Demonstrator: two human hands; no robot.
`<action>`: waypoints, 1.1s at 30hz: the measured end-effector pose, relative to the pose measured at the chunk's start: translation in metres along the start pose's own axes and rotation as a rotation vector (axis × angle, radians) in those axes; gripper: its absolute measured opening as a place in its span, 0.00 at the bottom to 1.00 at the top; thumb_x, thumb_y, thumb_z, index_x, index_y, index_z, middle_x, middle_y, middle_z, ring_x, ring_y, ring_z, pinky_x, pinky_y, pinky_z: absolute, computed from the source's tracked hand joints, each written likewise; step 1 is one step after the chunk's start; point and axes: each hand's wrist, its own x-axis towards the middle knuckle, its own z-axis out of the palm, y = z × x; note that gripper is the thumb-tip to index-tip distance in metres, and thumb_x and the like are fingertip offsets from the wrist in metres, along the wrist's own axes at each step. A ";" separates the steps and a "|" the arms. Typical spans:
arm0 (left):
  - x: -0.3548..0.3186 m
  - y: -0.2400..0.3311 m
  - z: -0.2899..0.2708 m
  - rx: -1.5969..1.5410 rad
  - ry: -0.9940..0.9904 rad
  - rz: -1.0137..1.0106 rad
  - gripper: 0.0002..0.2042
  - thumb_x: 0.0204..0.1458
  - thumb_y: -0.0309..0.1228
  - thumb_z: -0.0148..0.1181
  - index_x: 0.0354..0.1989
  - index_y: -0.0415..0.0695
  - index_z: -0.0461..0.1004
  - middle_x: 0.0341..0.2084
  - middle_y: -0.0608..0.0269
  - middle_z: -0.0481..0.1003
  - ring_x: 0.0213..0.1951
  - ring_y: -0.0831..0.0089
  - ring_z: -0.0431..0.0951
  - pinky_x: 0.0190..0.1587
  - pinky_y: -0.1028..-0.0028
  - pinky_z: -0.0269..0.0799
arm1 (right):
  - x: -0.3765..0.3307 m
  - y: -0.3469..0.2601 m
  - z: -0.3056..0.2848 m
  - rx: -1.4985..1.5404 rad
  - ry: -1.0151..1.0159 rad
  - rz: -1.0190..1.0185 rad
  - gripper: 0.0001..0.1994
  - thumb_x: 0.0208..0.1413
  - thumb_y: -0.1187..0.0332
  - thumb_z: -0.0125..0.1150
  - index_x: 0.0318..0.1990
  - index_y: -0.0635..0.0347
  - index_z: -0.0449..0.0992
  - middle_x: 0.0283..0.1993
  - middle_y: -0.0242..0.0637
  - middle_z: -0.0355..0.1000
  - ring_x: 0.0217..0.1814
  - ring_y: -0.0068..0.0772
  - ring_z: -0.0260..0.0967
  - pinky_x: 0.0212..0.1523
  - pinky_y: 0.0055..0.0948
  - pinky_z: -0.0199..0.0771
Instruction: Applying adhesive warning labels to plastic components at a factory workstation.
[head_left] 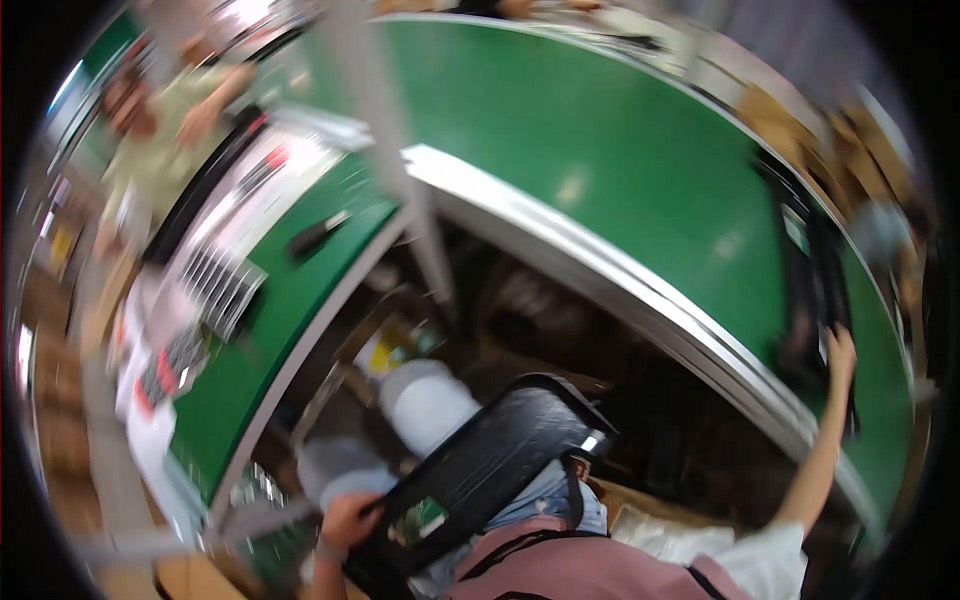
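Note:
A long black plastic casing [490, 450] with rounded corners and a small green label lies tilted across my lap. My left hand [350, 520] is closed on its lower left edge, thumb on top. Far to the right, my right arm stretches out over the green belt. There my right hand [842, 355] has its fingers bent around the near end of another long black casing [800, 270], which also bears a pale green label. Blur hides the exact shape of that casing, and whether more than one lies there.
A wide green belt [560, 130] with a white metal rim [600, 250] curves ahead. On the left green table [290, 310] lie a black-handled tool [318, 237] and a silver slatted part [222, 290]. A grey post [385, 120] stands between. Another person [165, 140] is at far left.

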 end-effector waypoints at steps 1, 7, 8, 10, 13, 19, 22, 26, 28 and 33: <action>0.010 -0.007 0.008 0.141 0.100 0.088 0.08 0.48 0.31 0.62 0.36 0.44 0.79 0.29 0.52 0.78 0.34 0.53 0.77 0.36 0.60 0.72 | 0.013 0.050 -0.004 -0.049 0.007 -0.010 0.23 0.59 0.59 0.54 0.54 0.69 0.72 0.56 0.53 0.71 0.61 0.49 0.67 0.61 0.37 0.63; 0.002 0.006 0.014 0.088 0.211 -0.004 0.10 0.46 0.29 0.61 0.38 0.46 0.77 0.31 0.59 0.76 0.36 0.57 0.76 0.38 0.61 0.72 | 0.063 0.049 -0.004 -0.548 -0.213 0.042 0.19 0.62 0.59 0.49 0.54 0.63 0.72 0.52 0.57 0.70 0.52 0.58 0.69 0.54 0.44 0.69; -0.010 0.012 0.015 0.049 0.217 -0.053 0.09 0.46 0.29 0.61 0.38 0.46 0.77 0.31 0.60 0.76 0.36 0.57 0.76 0.38 0.61 0.73 | 0.045 -0.034 -0.002 -0.680 -0.331 0.158 0.18 0.63 0.61 0.48 0.54 0.61 0.72 0.50 0.58 0.71 0.49 0.59 0.71 0.51 0.45 0.71; -0.004 0.008 0.030 0.016 0.300 -0.004 0.09 0.47 0.30 0.61 0.37 0.46 0.77 0.32 0.61 0.75 0.36 0.58 0.77 0.38 0.61 0.73 | 0.053 -0.096 -0.059 -0.787 0.024 0.020 0.16 0.63 0.66 0.46 0.56 0.56 0.70 0.51 0.57 0.71 0.49 0.60 0.71 0.49 0.46 0.72; -0.017 0.010 0.029 -0.114 0.390 0.022 0.11 0.48 0.31 0.62 0.40 0.44 0.77 0.36 0.60 0.75 0.39 0.59 0.76 0.43 0.65 0.72 | 0.096 -0.232 -0.033 0.187 0.000 -0.625 0.19 0.64 0.67 0.48 0.60 0.68 0.66 0.57 0.52 0.69 0.61 0.45 0.66 0.61 0.33 0.63; -0.051 0.048 -0.015 -0.041 0.700 -0.024 0.07 0.49 0.26 0.61 0.37 0.42 0.74 0.39 0.61 0.74 0.41 0.60 0.75 0.43 0.66 0.72 | -0.203 -0.703 -0.062 0.934 -0.454 -1.371 0.12 0.51 0.78 0.60 0.45 0.61 0.77 0.41 0.43 0.77 0.39 0.35 0.76 0.44 0.30 0.75; -0.061 0.058 -0.031 -0.040 0.784 0.034 0.07 0.49 0.26 0.61 0.37 0.42 0.74 0.39 0.60 0.74 0.40 0.60 0.75 0.41 0.65 0.72 | -0.303 -0.825 -0.070 1.021 -0.315 -1.700 0.15 0.50 0.70 0.63 0.46 0.58 0.74 0.40 0.40 0.73 0.40 0.47 0.73 0.40 0.37 0.74; -0.088 0.069 -0.033 -0.046 0.942 -0.001 0.08 0.47 0.25 0.63 0.36 0.43 0.76 0.37 0.61 0.76 0.37 0.60 0.78 0.38 0.66 0.74 | -0.380 -0.919 -0.028 0.827 -0.102 -1.647 0.21 0.50 0.59 0.65 0.48 0.60 0.73 0.45 0.42 0.70 0.50 0.49 0.68 0.47 0.41 0.72; -0.107 0.065 -0.036 -0.056 0.981 -0.050 0.07 0.47 0.23 0.64 0.36 0.42 0.77 0.35 0.60 0.77 0.36 0.59 0.79 0.37 0.68 0.75 | -0.399 -0.927 -0.022 0.788 -0.044 -1.613 0.17 0.47 0.62 0.68 0.42 0.60 0.76 0.41 0.39 0.70 0.47 0.46 0.68 0.45 0.39 0.72; -0.122 0.050 -0.076 -0.201 1.072 -0.073 0.06 0.47 0.20 0.63 0.34 0.40 0.77 0.33 0.57 0.77 0.36 0.60 0.79 0.37 0.69 0.75 | -0.404 -0.927 -0.027 1.052 -0.304 -1.456 0.12 0.43 0.66 0.71 0.35 0.58 0.79 0.36 0.36 0.72 0.39 0.39 0.72 0.38 0.35 0.73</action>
